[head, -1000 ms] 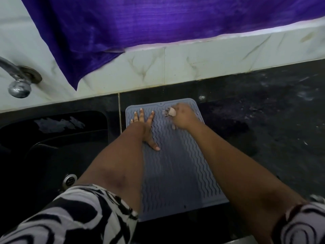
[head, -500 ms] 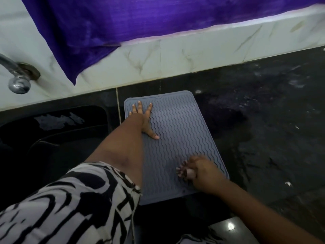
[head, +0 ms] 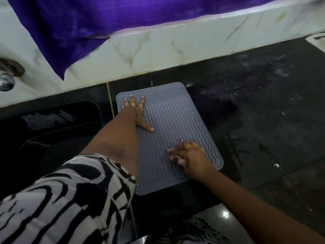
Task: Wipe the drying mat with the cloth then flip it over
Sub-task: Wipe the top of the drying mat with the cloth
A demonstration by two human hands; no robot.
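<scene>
**Two hands on a grey drying mat**

Nearest, right hand [head: 192, 158] curled over a small pale cloth [head: 181, 161], pressed onto drying mat [head: 168, 120] lying flat on black counter [head: 263, 120]. Farther, left hand [head: 138, 114] flat, fingers spread. Beyond, marbled wall [head: 175, 48], purple fabric [head: 105, 18].

The mat [head: 168, 127] lies flat on the counter [head: 263, 120], just right of the sink [head: 52, 131], its far edge near the wall [head: 175, 50]. On it — the left hand [head: 139, 113] at the far left corner, the right hand [head: 190, 155] with the cloth [head: 175, 158] near the right edge. A tap [head: 7, 76] juts from the wall behind the sink.
</scene>
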